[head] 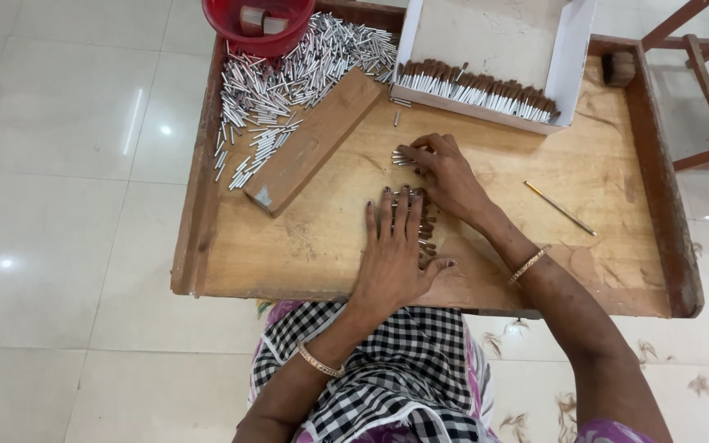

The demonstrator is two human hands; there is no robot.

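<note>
- Two hands work on a wooden tray (535, 287) over a white tiled floor; going left to right:
- Far left, a red bowl (258, 25) sits at the tray's far corner, with a loose heap of small metal tubes (289, 82) spilling out beside it.
- Near that heap lies a wooden block (315, 139), set at a slant and touching some of the tubes.
- The left hand (394, 254) lies flat, palm down with fingers spread, pressing on a small row of tubes with brown tips (425, 226) in the middle of the tray (most of the row is hidden under the palm).
- The right hand (445, 172), just beyond, is curled, its fingertips pinching a few tubes at the far end of that row.
- Far right of centre, a white cardboard box (572, 57) holds a neat line of finished brown-tipped pieces (478, 90).
- A thin stick (560, 207) lies alone to the right, well apart from the hands.
- The step in hand looks like evening up a small batch; the next move probably calls for gathering it together without scattering it.
</note>
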